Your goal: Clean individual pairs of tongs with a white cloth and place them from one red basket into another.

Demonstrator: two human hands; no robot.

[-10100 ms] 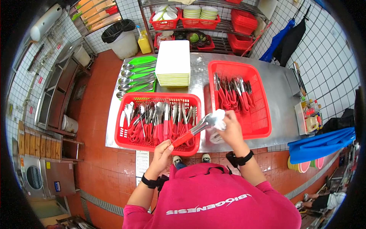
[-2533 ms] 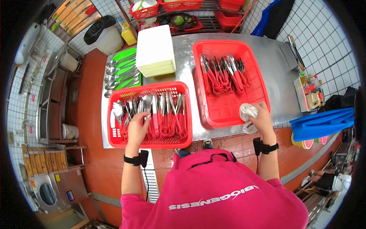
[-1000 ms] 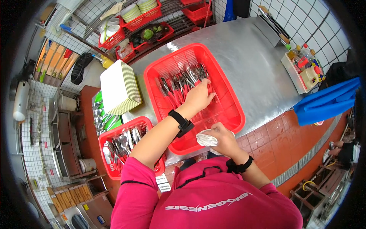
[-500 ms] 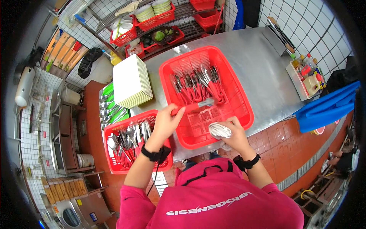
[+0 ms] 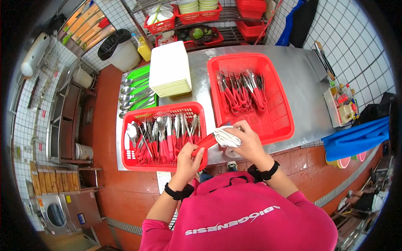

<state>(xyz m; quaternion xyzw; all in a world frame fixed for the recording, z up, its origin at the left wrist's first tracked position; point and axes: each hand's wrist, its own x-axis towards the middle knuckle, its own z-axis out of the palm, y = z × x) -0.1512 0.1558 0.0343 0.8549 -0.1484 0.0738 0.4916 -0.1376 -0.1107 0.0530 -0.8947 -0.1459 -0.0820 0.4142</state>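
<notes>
My left hand (image 5: 187, 161) is closed around the red handle of a pair of tongs (image 5: 205, 143). My right hand (image 5: 247, 140) grips a folded white cloth (image 5: 226, 137), which lies against the tongs' upper end and mostly hides it. Both hands are close together over the table's near edge. Below and left of them, a red basket (image 5: 169, 168) holds several red-handled tongs (image 5: 163, 144), heads toward the far side. A larger red basket (image 5: 284, 125) just beyond my right hand has more red-handled tongs (image 5: 242, 94) bunched in its middle.
A stack of cream rectangular trays (image 5: 169, 62) stands behind the left basket. Beside it, spoons (image 5: 136, 98) lie on green trays. A condiment box (image 5: 341, 111) and a blue cloth (image 5: 356, 138) are at the table's right end. Shelves hold dishes (image 5: 188, 8) at the back.
The tongs have moved from over the large basket to the near side, and their head now meets the cloth in my right hand. My view has shifted left.
</notes>
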